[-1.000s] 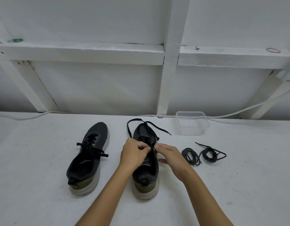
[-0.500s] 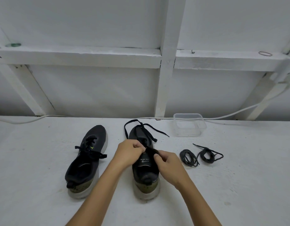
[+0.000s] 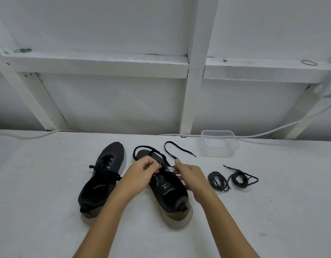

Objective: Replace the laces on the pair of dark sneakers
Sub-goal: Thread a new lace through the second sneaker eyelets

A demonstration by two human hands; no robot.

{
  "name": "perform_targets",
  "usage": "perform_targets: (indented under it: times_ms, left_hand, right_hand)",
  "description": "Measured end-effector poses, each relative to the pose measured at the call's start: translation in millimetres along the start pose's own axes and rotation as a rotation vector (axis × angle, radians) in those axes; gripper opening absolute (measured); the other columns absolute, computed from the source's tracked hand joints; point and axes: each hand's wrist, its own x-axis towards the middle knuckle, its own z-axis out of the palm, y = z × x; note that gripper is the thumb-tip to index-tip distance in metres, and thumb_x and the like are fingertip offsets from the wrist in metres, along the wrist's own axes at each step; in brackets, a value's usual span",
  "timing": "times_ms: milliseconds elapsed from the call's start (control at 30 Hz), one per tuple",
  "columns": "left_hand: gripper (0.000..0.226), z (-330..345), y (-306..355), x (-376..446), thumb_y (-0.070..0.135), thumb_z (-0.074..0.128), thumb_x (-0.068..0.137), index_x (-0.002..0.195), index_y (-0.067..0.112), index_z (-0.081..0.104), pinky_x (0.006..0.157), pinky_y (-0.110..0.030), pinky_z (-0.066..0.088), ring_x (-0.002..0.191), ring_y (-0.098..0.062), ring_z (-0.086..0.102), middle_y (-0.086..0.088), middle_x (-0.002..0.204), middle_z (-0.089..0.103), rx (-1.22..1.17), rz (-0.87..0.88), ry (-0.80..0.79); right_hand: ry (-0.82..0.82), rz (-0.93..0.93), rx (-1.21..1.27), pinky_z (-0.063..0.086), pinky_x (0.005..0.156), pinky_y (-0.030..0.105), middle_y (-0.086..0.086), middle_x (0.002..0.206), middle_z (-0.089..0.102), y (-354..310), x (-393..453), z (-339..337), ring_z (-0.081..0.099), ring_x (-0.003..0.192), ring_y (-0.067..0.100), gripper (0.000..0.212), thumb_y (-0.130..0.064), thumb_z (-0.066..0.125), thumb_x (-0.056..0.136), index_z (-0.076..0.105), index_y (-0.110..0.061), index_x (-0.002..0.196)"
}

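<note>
— So, how many sneakers on the white tabletop (image 3: 49, 183)?

— Two, both dark with pale soles, toes pointing away. The left sneaker (image 3: 103, 175) is laced, its bow lying loose across the tongue. The right sneaker (image 3: 168, 190) sits just beside it, partly under the hands.

— And laces?

— Three loose ones besides the one on the left shoe. One black flat lace (image 3: 172, 153) runs out of the right sneaker's eyelets; one end loops over the toe, the other curls away to the right and lies on the table. Then two coiled dark laces, the nearer coil (image 3: 217, 181) and the farther coil (image 3: 242, 178), rest side by side to the right, well apart from the shoes.

— What are the hands doing?

— The left hand (image 3: 142, 174) is curled over the eyelets, fingertips pinched together on the flat lace. The right hand (image 3: 190, 175) is at the shoe's right flank, thumb raised beside the lace's other run; whether it actually grips that run, I cannot tell.

— Anything else?

— One clear plastic container (image 3: 219, 144) at the back, and one white cable (image 3: 272, 131) along the wall.
</note>
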Motion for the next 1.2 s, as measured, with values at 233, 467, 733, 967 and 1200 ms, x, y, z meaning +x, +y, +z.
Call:
perform_targets:
  times_ms: [233, 467, 733, 967, 1200]
  left_hand:
    - [0.023, 11, -12, -5, 0.021, 0.062, 0.095, 0.075, 0.031, 0.068, 0.080, -0.030, 0.051, 0.084, -0.011, 0.067, 0.005, 0.082, 0.072, -0.048, 0.002, 0.070]
    - [0.022, 8, -11, -6, 0.021, 0.060, 0.095, 0.077, 0.030, 0.068, 0.080, -0.044, 0.053, 0.084, -0.022, 0.066, 0.000, 0.085, 0.073, -0.035, 0.000, 0.043]
    - [0.023, 9, -17, -5, 0.020, 0.060, 0.095, 0.077, 0.030, 0.069, 0.090, -0.043, 0.053, 0.094, -0.024, 0.067, 0.002, 0.087, 0.073, -0.051, -0.029, 0.045]
    - [0.022, 10, -20, 0, 0.021, 0.060, 0.095, 0.077, 0.029, 0.070, 0.089, -0.037, 0.053, 0.089, -0.011, 0.069, 0.007, 0.087, 0.074, -0.061, -0.023, 0.052]
    - [0.016, 7, -14, 7, 0.024, 0.058, 0.099, 0.087, 0.021, 0.069, 0.089, -0.032, 0.054, 0.092, -0.007, 0.071, 0.007, 0.092, 0.075, -0.175, -0.051, 0.022]
  right_hand:
    - [-0.090, 0.110, -0.121, 0.049, 0.056, 0.023, -0.007, 0.072, 0.070, -13, 37, 3, 0.062, 0.061, 0.009, 0.043, -0.057, 0.071, 0.085, 0.076, -0.015, 0.088]
    - [-0.109, -0.034, 0.053, 0.050, 0.066, 0.025, -0.001, 0.089, 0.075, -34, 48, 16, 0.066, 0.081, 0.011, 0.010, -0.012, 0.064, 0.093, 0.070, -0.018, 0.098]
    - [-0.082, -0.110, 1.129, 0.041, 0.058, 0.027, 0.000, 0.081, 0.065, -33, 50, -37, 0.059, 0.062, 0.013, 0.020, -0.006, 0.052, 0.080, 0.058, -0.020, 0.092]
    - [0.173, 0.075, -0.431, 0.054, 0.077, 0.032, 0.002, 0.115, 0.072, -4, 37, -51, 0.071, 0.100, 0.022, 0.036, -0.036, 0.056, 0.096, 0.059, -0.027, 0.132]
    - [0.203, -0.248, -0.537, 0.048, 0.081, 0.027, -0.003, 0.111, 0.072, -20, -18, -13, 0.065, 0.102, 0.015, 0.037, -0.051, 0.065, 0.087, 0.074, -0.022, 0.109]
